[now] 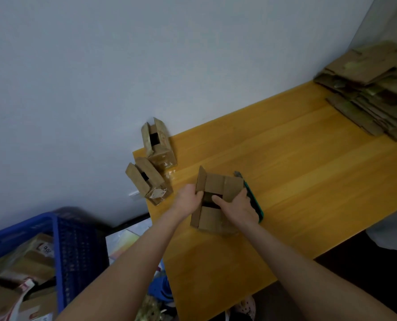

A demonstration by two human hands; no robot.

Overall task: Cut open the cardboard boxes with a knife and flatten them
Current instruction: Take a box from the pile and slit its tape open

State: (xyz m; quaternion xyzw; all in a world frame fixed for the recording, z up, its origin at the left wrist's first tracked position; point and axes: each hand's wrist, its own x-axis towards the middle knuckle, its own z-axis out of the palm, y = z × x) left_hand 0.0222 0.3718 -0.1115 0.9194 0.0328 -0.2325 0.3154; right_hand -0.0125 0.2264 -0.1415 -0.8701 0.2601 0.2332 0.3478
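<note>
Two hands grip one small cardboard box [216,184] at a yellow wood-grain worktop [308,170].

The box is plain brown corrugated card, rectangular, with its flaps standing open around a dark gap, and it sits towards the worktop's left end. The left hand [188,201] curls its fingers round the edge of the left flap. The right hand [240,208] clasps the right side, with its thumb reaching into the gap. One knife [255,202] with a teal handle lies just right of the box, partly hidden by the right hand. Two more taped brown boxes with raised flaps stand at the left end by the pale wall [100,77]: a far box [159,147] and a near box [146,181]. One stack of flattened cardboard [373,89] lies at the far right. One blue mesh basket [77,246] to the lower left holds further boxes.
</note>
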